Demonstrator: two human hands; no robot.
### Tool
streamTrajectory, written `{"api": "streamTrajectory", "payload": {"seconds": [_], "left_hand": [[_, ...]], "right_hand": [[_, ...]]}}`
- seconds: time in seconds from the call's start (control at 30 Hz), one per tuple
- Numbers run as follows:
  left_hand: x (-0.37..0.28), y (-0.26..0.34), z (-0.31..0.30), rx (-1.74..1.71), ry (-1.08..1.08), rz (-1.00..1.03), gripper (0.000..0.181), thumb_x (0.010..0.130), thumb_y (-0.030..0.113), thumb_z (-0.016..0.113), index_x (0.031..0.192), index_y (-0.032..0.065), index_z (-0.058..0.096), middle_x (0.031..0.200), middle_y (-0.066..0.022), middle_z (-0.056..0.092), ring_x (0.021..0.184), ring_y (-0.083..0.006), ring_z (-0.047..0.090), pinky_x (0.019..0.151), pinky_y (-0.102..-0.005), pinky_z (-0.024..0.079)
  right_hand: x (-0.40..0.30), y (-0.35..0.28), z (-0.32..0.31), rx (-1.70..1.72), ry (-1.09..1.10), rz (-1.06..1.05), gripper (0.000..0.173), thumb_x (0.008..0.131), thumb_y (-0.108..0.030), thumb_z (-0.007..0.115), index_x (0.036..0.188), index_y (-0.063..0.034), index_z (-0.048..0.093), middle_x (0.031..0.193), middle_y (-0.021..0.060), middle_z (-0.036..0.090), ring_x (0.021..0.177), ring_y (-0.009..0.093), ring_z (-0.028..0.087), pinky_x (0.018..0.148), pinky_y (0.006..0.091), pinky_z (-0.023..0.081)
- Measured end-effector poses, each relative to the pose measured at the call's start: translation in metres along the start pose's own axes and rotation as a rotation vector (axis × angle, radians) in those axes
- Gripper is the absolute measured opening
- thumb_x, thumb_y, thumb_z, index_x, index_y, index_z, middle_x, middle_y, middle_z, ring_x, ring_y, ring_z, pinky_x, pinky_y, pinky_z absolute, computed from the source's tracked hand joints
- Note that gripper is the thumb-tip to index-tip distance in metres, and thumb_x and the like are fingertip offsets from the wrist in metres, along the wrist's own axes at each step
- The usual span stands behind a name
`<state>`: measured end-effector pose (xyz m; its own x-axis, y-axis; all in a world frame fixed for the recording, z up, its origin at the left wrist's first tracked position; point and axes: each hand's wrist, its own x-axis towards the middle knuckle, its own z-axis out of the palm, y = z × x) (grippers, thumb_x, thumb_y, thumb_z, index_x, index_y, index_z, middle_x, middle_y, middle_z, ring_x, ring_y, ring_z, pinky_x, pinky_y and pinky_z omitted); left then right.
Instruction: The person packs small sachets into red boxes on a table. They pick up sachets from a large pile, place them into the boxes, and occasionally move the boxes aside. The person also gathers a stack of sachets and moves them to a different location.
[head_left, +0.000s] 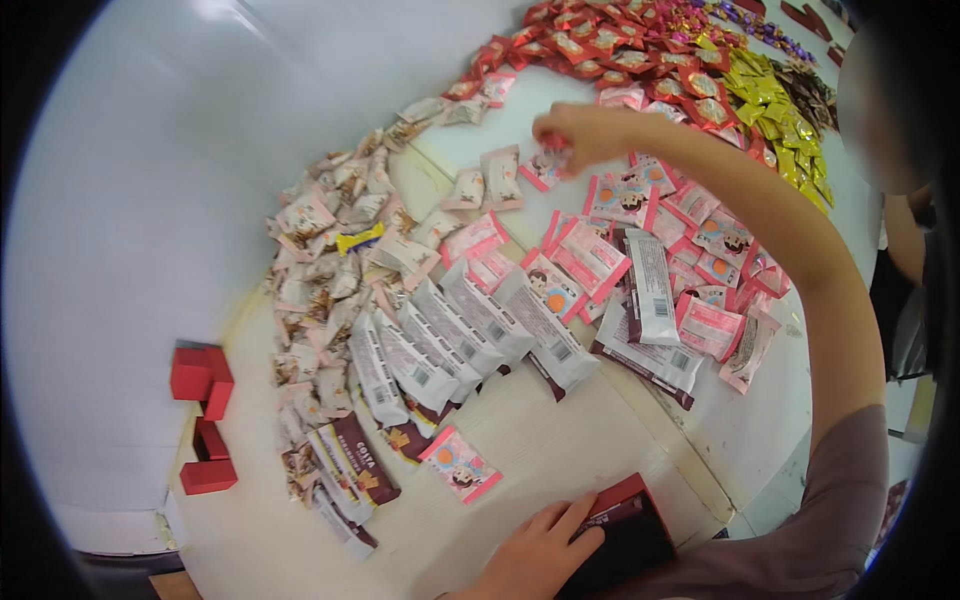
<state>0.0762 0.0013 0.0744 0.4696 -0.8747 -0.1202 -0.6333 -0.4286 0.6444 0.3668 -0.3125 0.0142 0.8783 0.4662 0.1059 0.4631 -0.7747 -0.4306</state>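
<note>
My left hand lies at the edge of a red box with a dark inside, its fingers over the rim and on a dark packet in it. My right hand is stretched across the table, fingertips closed round a small red and clear wrapped piece, just above a pink-edged snack packet. Pink packets lie right of it and below. White and brown biscuit packets lie fanned out in the middle. A single pink packet is near the box.
Pale wrapped snacks are heaped along the wall side. Red and yellow wrapped sweets form piles at the far end. Small red boxes stand at the left edge. A seam crosses the table. Another person is at the right.
</note>
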Motion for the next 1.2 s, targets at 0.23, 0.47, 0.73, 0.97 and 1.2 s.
{"api": "streamTrajectory", "payload": {"seconds": [0.23,0.47,0.73,0.97,1.2], "left_hand": [[-0.02,0.001,0.02,0.301,0.027,-0.051,0.033,0.08,0.01,0.06,0.113,0.0101,0.057,0.121,-0.0161,0.049,0.107,-0.0318,0.051,0.089,-0.0366,0.043],[-0.037,-0.011,0.04,-0.15,0.299,-0.232,0.031,0.078,0.001,0.059,0.108,0.0085,0.059,0.126,-0.0188,0.046,0.114,-0.0335,0.047,0.091,-0.0343,0.041],[-0.02,-0.018,0.053,-0.553,0.376,-0.228,0.047,0.076,-0.003,0.052,0.122,0.0007,0.045,0.109,-0.0052,0.049,0.093,-0.0127,0.051,0.077,-0.0265,0.043],[-0.018,-0.014,0.054,-0.26,0.31,-0.091,0.066,0.065,0.007,0.061,0.128,0.0015,0.041,0.14,-0.0184,0.027,0.128,-0.0316,0.032,0.1,-0.0367,0.033],[-0.026,0.002,0.06,0.031,0.473,0.075,0.075,0.064,0.028,0.072,0.128,0.0037,0.041,0.14,-0.0192,0.025,0.126,-0.0367,0.03,0.102,-0.0451,0.028]], "right_hand": [[-0.011,-0.028,0.008,-0.242,0.049,0.107,0.037,0.065,-0.014,0.071,0.096,-0.0067,0.052,0.078,0.0108,0.056,0.073,0.027,0.056,0.068,0.0375,0.045],[-0.122,-0.181,-0.018,0.948,-0.027,0.114,0.032,0.076,-0.008,0.068,0.103,-0.0032,0.052,0.085,-0.0017,0.052,0.075,0.004,0.051,0.056,0.022,0.044],[-0.223,-0.257,0.031,1.101,-0.359,0.182,0.037,0.074,-0.003,0.069,0.106,-0.0029,0.051,0.097,0.0015,0.053,0.081,0.006,0.05,0.061,0.019,0.043],[-0.228,-0.248,0.065,0.678,-0.502,0.089,0.046,0.071,-0.027,0.07,0.104,0.0008,0.053,0.08,0.0056,0.057,0.073,0.014,0.056,0.064,0.0272,0.045],[-0.221,-0.254,0.063,0.793,-0.675,0.406,0.041,0.075,-0.026,0.063,0.105,0.0006,0.053,0.088,0.0056,0.055,0.079,0.013,0.051,0.068,0.0263,0.043]]}}
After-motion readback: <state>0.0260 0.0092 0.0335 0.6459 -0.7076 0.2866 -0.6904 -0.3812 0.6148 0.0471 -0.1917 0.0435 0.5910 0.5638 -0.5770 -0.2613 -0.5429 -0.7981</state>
